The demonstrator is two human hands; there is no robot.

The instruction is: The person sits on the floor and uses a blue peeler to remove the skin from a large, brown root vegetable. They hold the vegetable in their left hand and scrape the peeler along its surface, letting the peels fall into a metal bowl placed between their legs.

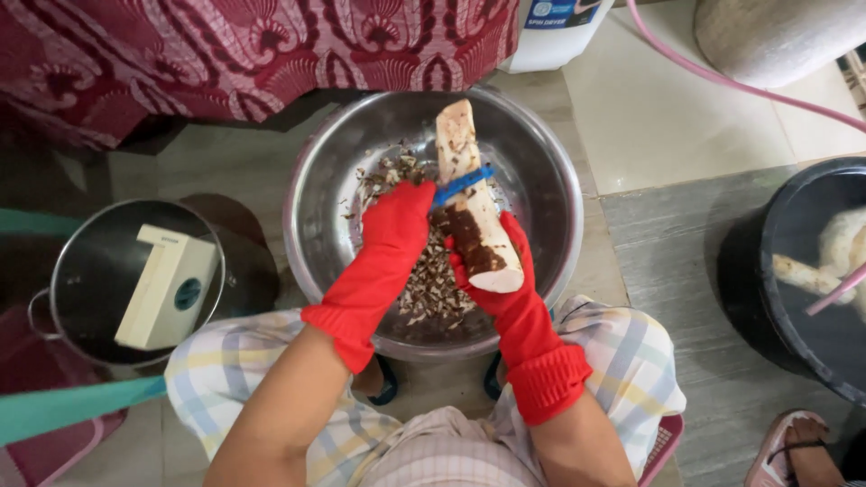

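Head view. Left hand [397, 221], red rubber glove, fingers closed round blue-handled peeler [463, 183]; blade on long pale root with brown skin patches [469, 212]. Right hand [492, 271], red glove, clamped under root's near end, over round steel basin [532, 153] holding brown peelings [433, 280]. Advice: short strokes away from holding hand, rotate root to remaining brown patches.

Surface: pale tiled floor [667, 117]. Left, steel pot [90, 261] with cream box. Right, black tub [794, 271], peeled roots in water.
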